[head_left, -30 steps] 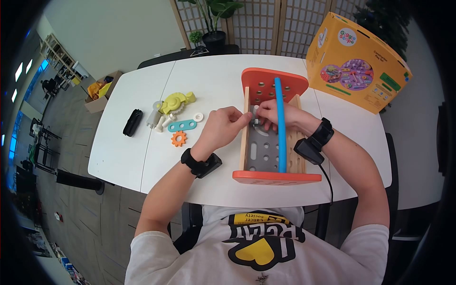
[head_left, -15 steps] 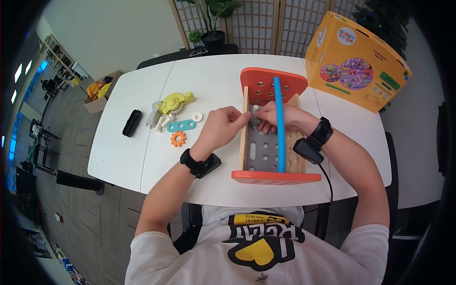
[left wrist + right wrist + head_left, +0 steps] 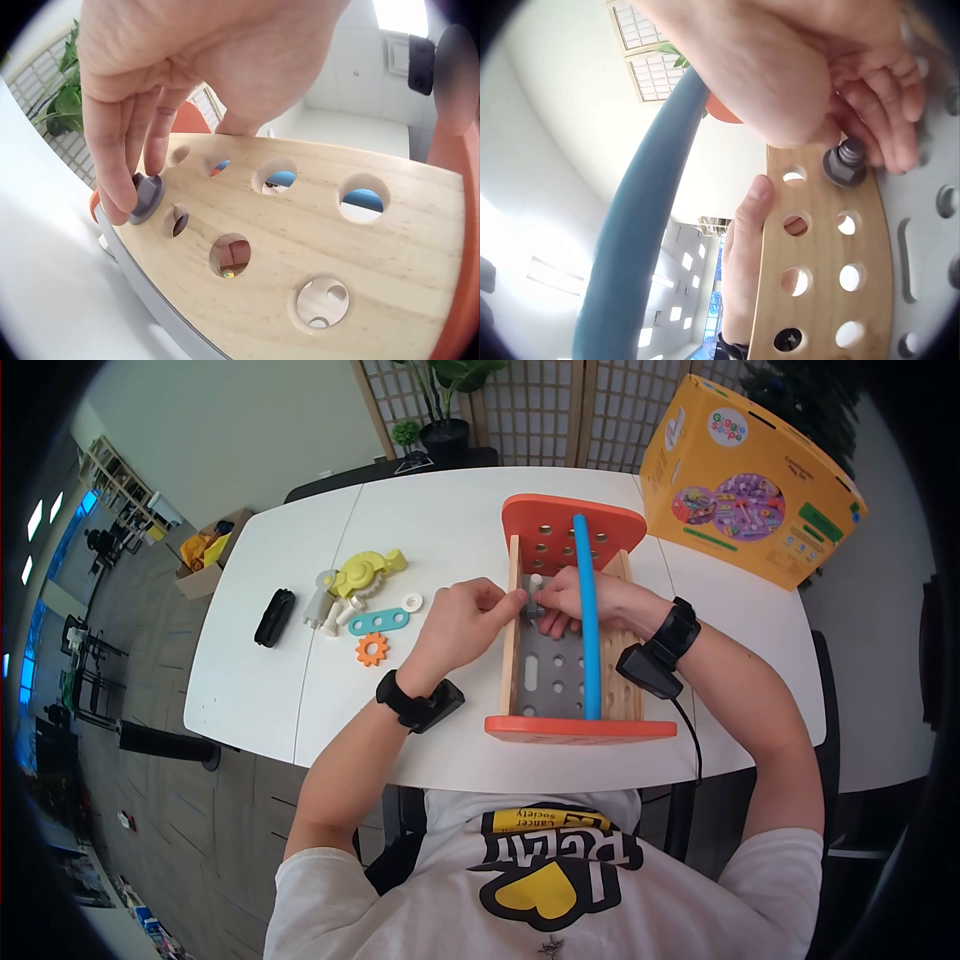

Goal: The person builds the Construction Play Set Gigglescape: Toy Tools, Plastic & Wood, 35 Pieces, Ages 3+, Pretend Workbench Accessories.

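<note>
The left hand [image 3: 462, 624] pinches a grey bolt [image 3: 151, 193], partly hiding its head.

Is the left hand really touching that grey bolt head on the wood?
Touching. The left wrist view shows it: the left hand has its fingertips right against the grey bolt head, with no gap between.

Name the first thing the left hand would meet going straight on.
Past the grey bolt head at its fingertips, the left hand would probably meet the wooden side panel; depth there is unclear.
</note>
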A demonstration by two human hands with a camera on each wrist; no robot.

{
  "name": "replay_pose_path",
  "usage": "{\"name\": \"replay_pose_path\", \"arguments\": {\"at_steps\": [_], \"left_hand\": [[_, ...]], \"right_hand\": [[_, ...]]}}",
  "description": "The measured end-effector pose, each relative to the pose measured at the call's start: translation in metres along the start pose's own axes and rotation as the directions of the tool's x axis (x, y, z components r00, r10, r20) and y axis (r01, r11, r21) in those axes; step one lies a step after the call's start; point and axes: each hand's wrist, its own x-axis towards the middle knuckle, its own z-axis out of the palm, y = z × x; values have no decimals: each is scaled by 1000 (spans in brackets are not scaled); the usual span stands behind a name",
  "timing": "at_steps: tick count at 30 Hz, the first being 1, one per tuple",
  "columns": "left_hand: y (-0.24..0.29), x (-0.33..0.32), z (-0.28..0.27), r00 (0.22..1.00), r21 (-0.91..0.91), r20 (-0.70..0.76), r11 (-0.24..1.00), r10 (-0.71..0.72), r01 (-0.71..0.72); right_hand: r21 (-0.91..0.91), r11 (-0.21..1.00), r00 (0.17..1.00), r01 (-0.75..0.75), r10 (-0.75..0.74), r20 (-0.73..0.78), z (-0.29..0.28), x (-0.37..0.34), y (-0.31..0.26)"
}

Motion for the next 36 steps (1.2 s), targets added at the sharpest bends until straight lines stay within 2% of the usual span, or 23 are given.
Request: {"name": "replay_pose_path", "arguments": {"at_steps": [3,6,9,12,18,21,24,27,30,33,36], "left_hand": [[-2,0,1,1000,-14,-4,1000,12,-12],[-2,0,0,1000,-15,-2,1000,14,-14],[-3,0,1,1000,-16,-12,1000,25,-25],[-1,0,1,1000,-9,-1,1000,9,-9],[-3,0,1,1000,-15,-4,1000,21,-21],[-3,0,1,1000,-21,-4,1000,13,-13],[-1,1,0,1000,7,6,1000,11,-11],[-4,1,1,1000,2,-5,1000,27,-27],[-2,1,1,1000,-1,-11,1000,21,-21],[-4,1,2,999,-21,-17,999,27,-27],[-3,1,1,999,-7,-11,1000,30,-30]], "right_hand": [[-1,1000,998,-26,26,-63,1,2,-1],[-41,993,981,108,-113,-160,1,7,8],[-89,962,965,259,-262,-32,-6,8,17],[-157,966,978,205,-209,-11,-6,8,14],[-67,995,996,-68,71,45,1,-1,-2],[-46,999,998,-30,27,-60,4,-1,-3],[-107,986,988,131,-139,-71,3,-2,1],[-232,957,985,173,-164,59,-4,4,8],[-137,991,996,5,7,83,-2,0,-1],[-53,996,995,-66,69,73,-1,2,1],[-37,999,996,23,-26,-87,3,10,9]]}}
